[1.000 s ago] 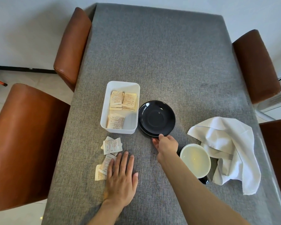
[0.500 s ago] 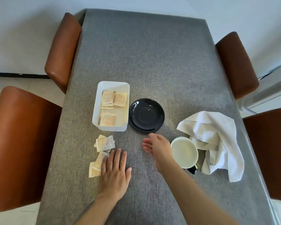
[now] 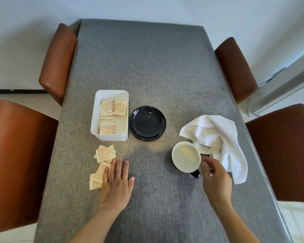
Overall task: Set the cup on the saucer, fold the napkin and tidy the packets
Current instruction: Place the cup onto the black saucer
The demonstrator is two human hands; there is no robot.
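Note:
A black saucer (image 3: pixel 147 122) lies empty mid-table. The cup (image 3: pixel 186 156), white inside and dark outside, stands on the cloth to its lower right, its handle toward me. My right hand (image 3: pixel 215 178) hovers just right of the cup by the handle, fingers curled and apart, holding nothing. A crumpled white napkin (image 3: pixel 216 135) lies behind and right of the cup. Several loose packets (image 3: pixel 104 154) are scattered left of centre. My left hand (image 3: pixel 117 182) rests flat on the table, its fingers overlapping the nearest packets (image 3: pixel 97 178). More packets lie in a white tray (image 3: pixel 110 137).
The grey table (image 3: pixel 147 67) stretches far ahead of the objects. Brown leather chairs stand at both sides: two on the left (image 3: pixel 16 155), (image 3: pixel 60 60), two on the right (image 3: pixel 235 67), (image 3: pixel 284 151). The table's right edge runs close by the napkin.
My right hand has left the saucer's near rim and swung right, past the cup, to its handle side. The left hand has stayed flat on the table.

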